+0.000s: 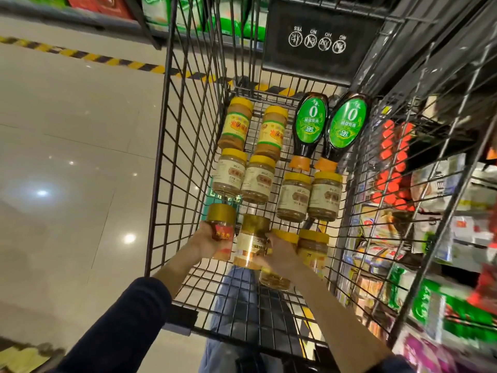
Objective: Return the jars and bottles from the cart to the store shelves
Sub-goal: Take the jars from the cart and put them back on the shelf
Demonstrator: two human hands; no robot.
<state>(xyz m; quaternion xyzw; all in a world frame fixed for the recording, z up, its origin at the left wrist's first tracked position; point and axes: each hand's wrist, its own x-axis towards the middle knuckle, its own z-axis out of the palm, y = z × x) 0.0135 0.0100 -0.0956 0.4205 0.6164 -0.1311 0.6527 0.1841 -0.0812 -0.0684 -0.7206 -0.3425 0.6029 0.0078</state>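
Observation:
Both my hands reach down into a black wire cart [161, 146]. My left hand [207, 242] grips a gold-lidded jar with a red label [221, 227] at the cart's near left. My right hand [279, 250] grips a gold-lidded jar with a gold label [251, 242] beside it. Right of my right hand lie two yellow-lidded jars [313, 250]. Several more yellow-lidded jars [258, 179] lie in rows further in. At the far right end lie two dark sauce bottles with green labels [309, 125] and orange caps.
Store shelves [443, 224] with packaged goods and red-capped bottles run along the cart's right side. More shelving [107, 6] stands at the top left. Pale tiled floor [67, 157] with a yellow-black hazard stripe [80, 53] lies to the left.

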